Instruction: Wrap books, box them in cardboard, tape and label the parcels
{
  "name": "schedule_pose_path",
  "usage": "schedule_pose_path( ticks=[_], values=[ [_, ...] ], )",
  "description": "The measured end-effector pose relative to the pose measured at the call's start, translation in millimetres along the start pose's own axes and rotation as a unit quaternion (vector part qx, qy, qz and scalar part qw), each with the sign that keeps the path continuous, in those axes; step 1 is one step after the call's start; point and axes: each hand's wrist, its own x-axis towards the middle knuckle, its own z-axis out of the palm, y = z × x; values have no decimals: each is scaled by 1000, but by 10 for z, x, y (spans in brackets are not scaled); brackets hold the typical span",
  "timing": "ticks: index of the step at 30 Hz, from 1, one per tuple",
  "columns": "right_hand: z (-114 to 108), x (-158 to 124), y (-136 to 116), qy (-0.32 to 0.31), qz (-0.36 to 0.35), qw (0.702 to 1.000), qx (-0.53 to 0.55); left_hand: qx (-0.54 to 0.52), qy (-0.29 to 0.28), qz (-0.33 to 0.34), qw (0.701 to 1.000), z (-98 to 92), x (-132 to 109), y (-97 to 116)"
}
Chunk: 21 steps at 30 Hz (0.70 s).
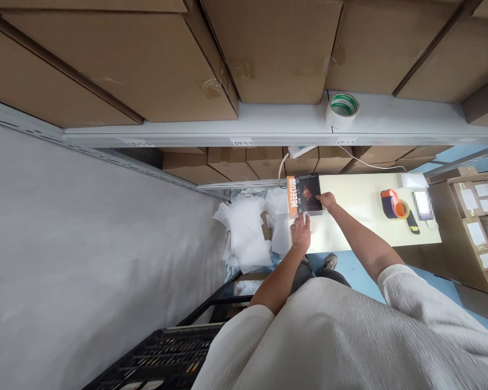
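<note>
A black book [309, 194] with an orange strip and white lettering lies at the left end of the pale yellow table [353, 216]. My left hand [301, 232] touches its near edge, fingers apart and pointing forward. At the book's right edge, my right hand [327, 200] pinches it between thumb and fingers. White foam sheets [248, 233] are heaped just left of the table, and a flat white sheet lies beside the book's near left corner.
On the table's right side are a tape dispenser [393, 206], a black-and-yellow cutter [412, 222] and a phone [423, 205]. A tape roll [342, 110] stands on the shelf [284, 125] under large cartons. Black crate [166, 352] at lower left; boxes at right.
</note>
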Motion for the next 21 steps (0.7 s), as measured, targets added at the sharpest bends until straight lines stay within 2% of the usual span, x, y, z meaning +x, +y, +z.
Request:
schedule_pose_path(
  ticks=[4,9,16,21],
  values=[
    [-37,-43,-52,-14,0,996,-88,-4,-4,-3,1000,16,8,-4],
    [-246,-157,-96,28,-34,991,-129,5,-7,-15,1000,17,-9,7],
    [-947,-310,37,102,-150,982,-48,13,-7,-3,1000,16,-34,10],
    [-1472,-484,278,163,-168,972,3,-19,-1,-5,1000,-30,66,23]
  ],
)
